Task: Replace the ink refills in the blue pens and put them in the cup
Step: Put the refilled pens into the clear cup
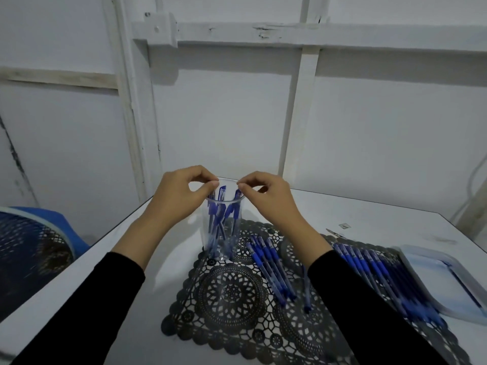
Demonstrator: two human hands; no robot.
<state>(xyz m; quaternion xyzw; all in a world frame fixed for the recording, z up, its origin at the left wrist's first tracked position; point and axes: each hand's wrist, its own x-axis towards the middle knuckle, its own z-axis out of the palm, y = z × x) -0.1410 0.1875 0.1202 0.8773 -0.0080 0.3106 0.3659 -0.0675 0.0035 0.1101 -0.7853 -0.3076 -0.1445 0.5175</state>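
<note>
Clear cup (232,248) holding blue pens (218,219), upright on black lace mat (232,293)

No readable text anywhere — pens (271,270) and cup (221,225) show no legible print.

Cup (222,233) stands on the mat (232,293), far-left corner, w/ pens (218,219) inside. Rt of it on the mat: 1 pen row (268,270), 1 loose pen (306,293), a 2nd row (374,272), then a tray (432,275). Basket (31,246) sits left, off the table (131,246).
</note>
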